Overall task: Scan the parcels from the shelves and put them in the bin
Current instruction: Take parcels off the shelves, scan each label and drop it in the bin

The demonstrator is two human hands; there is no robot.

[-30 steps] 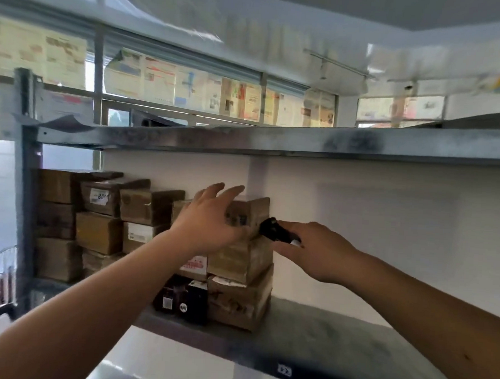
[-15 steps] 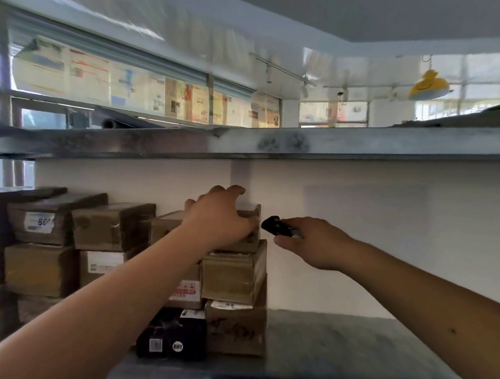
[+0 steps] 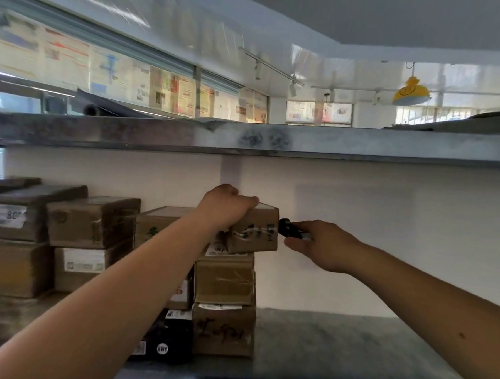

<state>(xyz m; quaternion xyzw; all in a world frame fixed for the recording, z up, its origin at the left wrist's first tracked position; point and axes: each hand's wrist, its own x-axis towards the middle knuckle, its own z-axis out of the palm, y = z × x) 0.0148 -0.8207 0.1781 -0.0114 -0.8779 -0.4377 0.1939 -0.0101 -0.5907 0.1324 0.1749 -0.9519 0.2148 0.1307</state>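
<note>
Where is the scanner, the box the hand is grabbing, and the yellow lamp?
scanner [image 3: 289,228], head view, on its black body.
top box [image 3: 253,233], head view, on its front face with scribbled writing.
yellow lamp [image 3: 411,92], head view, on its shade.

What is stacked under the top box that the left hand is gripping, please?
Under the top box gripped by the left hand sit two more cardboard boxes: a middle box and a bottom box. The forearm covers what lies left of them.
</note>
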